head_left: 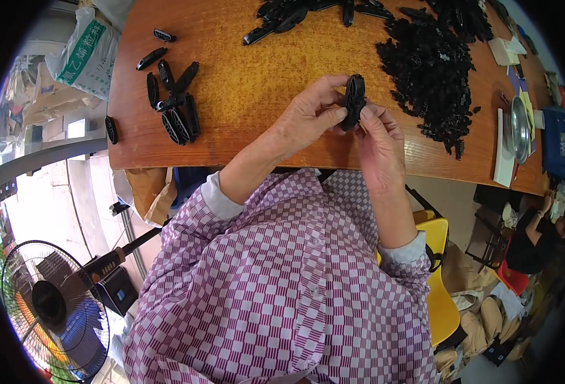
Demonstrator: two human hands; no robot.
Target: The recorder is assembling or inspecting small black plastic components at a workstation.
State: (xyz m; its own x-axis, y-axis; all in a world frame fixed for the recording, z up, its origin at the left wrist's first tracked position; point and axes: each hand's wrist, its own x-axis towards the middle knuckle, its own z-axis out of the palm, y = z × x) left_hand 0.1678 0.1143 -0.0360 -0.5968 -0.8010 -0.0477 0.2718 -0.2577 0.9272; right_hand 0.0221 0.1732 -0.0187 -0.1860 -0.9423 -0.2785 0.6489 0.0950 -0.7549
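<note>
Above the near edge of the wooden table (231, 137), a long oval black plastic piece (355, 93) stands upright between my two hands. My left hand (314, 105) grips it from the left, thumb and fingers closed on its side. My right hand (383, 137) is at its lower right, thumb and fingertips pressed to it; whether they also pinch a smaller part is hidden. To the left, several similar oval black pieces (185, 115) lie in a loose cluster. A big heap of small black parts (429, 77) is to the right of my hands.
More long black pieces (289, 20) lie at the table's far side. A metal bowl (520, 128) sits near the right edge. A standing fan (49, 306) is at lower left, a printed white sack (89, 54) at upper left. A yellow chair (442, 288) and another person (531, 240) are at right.
</note>
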